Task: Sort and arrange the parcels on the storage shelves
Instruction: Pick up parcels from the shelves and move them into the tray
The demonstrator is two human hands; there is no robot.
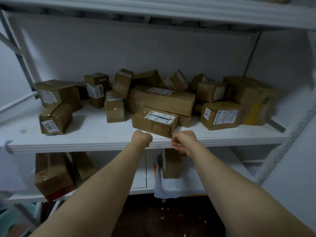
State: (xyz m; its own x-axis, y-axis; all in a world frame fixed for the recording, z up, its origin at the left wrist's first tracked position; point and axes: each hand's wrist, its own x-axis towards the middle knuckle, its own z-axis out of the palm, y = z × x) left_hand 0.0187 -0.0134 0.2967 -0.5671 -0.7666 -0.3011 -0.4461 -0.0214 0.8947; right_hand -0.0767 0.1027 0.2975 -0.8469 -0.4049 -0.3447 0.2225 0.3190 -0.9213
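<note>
We face a white shelving unit (280, 151) whose middle shelf (95, 134) carries a loose heap of brown cardboard parcels, none lined up with its neighbour. The biggest we can see is the bulky parcel (251, 98) at the far right, pressed toward the back corner. Next in size is the long flat box (162, 98) in the middle, its long axis running left to right and slanting a little toward the back at its left end. In front of it lies the front parcel (154, 123), nearest the shelf edge, long axis also left to right but turned so its right corner points at us; its white label (159, 117) faces up. To the right sits a labelled box (220, 115), and at the left a tilted box marked 3013 (55, 118), its label upside down to us. Smaller parcels stand and lean behind. On the lower shelf (142, 185) we see further parcels. Our left hand (142, 139) is curled into a closed fist at the shelf edge, holding nothing we can see. Our right hand (183, 141) has fingers loosely bent, just beside the front parcel's corner, empty.
</note>
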